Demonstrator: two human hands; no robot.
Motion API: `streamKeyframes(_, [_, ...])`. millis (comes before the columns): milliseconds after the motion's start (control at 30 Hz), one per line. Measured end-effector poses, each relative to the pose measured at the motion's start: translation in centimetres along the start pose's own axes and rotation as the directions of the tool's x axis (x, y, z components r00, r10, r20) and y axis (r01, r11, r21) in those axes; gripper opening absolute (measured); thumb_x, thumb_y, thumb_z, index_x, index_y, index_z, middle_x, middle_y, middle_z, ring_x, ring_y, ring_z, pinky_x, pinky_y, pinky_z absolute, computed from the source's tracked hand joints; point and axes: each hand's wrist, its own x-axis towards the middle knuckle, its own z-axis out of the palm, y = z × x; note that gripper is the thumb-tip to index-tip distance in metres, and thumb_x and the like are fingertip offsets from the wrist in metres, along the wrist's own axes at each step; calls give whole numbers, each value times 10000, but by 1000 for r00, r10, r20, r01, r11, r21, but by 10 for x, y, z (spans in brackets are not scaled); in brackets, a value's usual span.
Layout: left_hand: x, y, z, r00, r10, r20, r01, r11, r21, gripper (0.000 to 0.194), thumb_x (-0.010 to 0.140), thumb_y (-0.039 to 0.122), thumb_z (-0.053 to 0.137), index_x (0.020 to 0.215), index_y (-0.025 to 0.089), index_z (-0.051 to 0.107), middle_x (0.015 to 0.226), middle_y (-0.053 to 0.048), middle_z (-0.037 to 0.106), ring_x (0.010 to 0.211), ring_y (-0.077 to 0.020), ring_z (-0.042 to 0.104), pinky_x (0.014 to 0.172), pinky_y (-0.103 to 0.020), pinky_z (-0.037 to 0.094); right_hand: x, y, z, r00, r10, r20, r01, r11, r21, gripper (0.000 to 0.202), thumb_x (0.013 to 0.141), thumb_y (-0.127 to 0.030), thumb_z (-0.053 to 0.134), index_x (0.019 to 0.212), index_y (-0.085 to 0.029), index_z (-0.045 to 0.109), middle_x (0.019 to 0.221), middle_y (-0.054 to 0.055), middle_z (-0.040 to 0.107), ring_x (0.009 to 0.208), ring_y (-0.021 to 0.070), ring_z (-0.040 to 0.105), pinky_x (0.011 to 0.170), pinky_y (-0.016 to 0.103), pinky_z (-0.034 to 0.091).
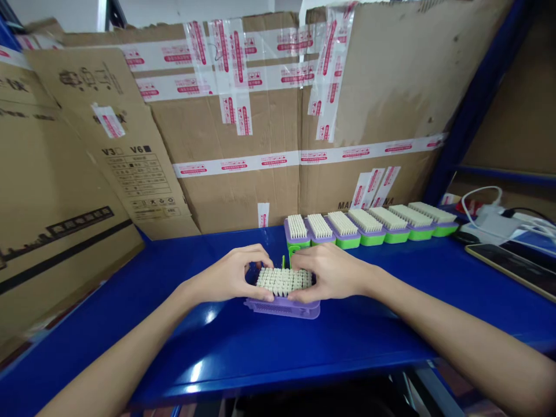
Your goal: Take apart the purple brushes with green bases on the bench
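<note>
A block of short cream pegs [284,281], packed in rows like brush tufts, is at the middle of the blue shelf. My left hand [247,272] grips its left end, thumb at the near side and fingers behind. At the right end my right hand [325,271] holds the same block, thumb in front and fingers curled over the far side. Below and in front of the block lies a purple plastic tray or lid [284,308], partly covered by it. A small green upright part [284,262] shows just behind the block.
Several green and purple boxes [366,226] topped with cream pegs stand in a row at the back right. A phone [516,267] and a white power strip with cables [490,223] lie farther right. Taped cardboard [260,191] walls the back and left of the blue shelf [208,347].
</note>
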Motion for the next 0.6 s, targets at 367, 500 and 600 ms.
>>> streamKeyframes(367, [-1,-7,7,995,18,-95,-14,999,42,382,876,580,842,1006,234,744,990,-6,667,811,-158,582,760,-320,481,0,17,6,992,-105,-68,100,993,-64,444,1022,-571,637,1111,-143,720,1045,105,656,941,256,582,893,409,461])
streamKeyframes(500, [0,-7,7,994,42,-105,-39,999,37,362,889,571,834,984,230,758,982,-5,667,808,-154,578,752,-316,476,1,15,11,991,-110,-75,104,992,-74,555,991,-664,656,1170,-142,715,1054,108,688,946,264,590,920,428,458])
streamKeyframes(600, [1,-6,6,991,65,-118,-63,998,24,357,886,567,838,954,223,766,973,-6,663,802,-152,575,735,-309,472,1,13,15,991,-103,-86,96,992,-81,621,971,-700,675,1226,-135,702,1091,114,701,983,276,601,952,438,459])
